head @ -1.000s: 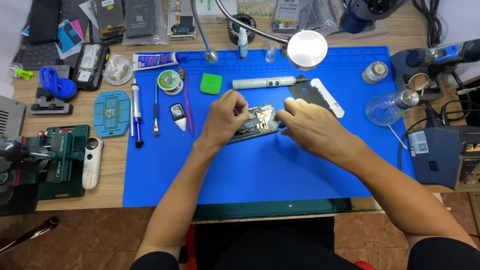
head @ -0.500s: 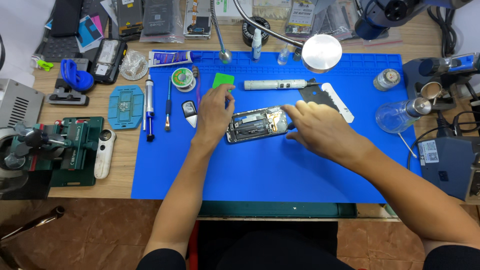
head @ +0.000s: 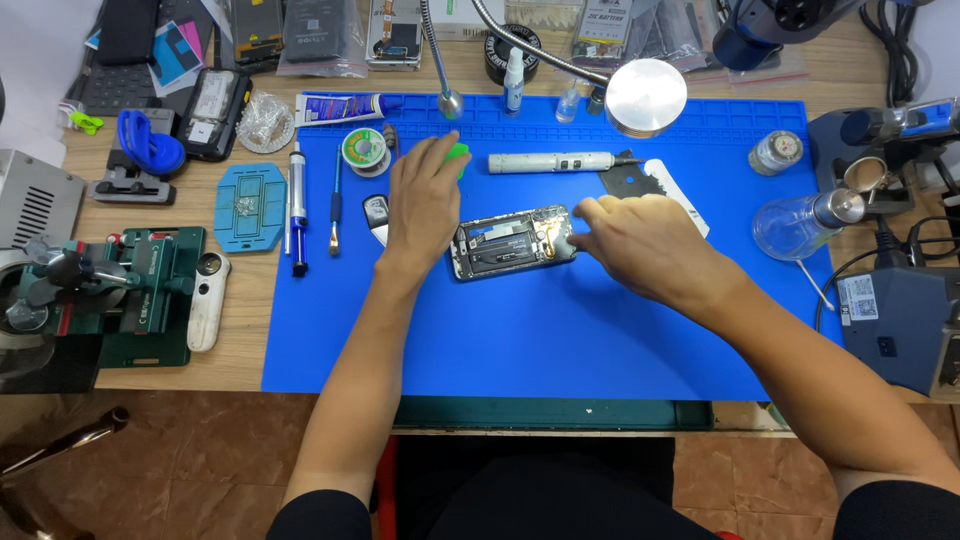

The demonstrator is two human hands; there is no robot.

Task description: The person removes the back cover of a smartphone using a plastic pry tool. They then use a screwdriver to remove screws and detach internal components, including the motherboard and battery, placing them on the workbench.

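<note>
two hands, opened rectangular phone (head: 510,243), blue mat (head: 560,330)

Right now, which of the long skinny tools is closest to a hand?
The blue-handled tool, just beside the left hand; the blue and silver pen-like tool lies farther left.

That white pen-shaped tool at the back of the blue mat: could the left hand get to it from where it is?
Probably yes. The left hand lies over a green pad, and the white tool lies just beside it on bare mat, nothing between.
</note>
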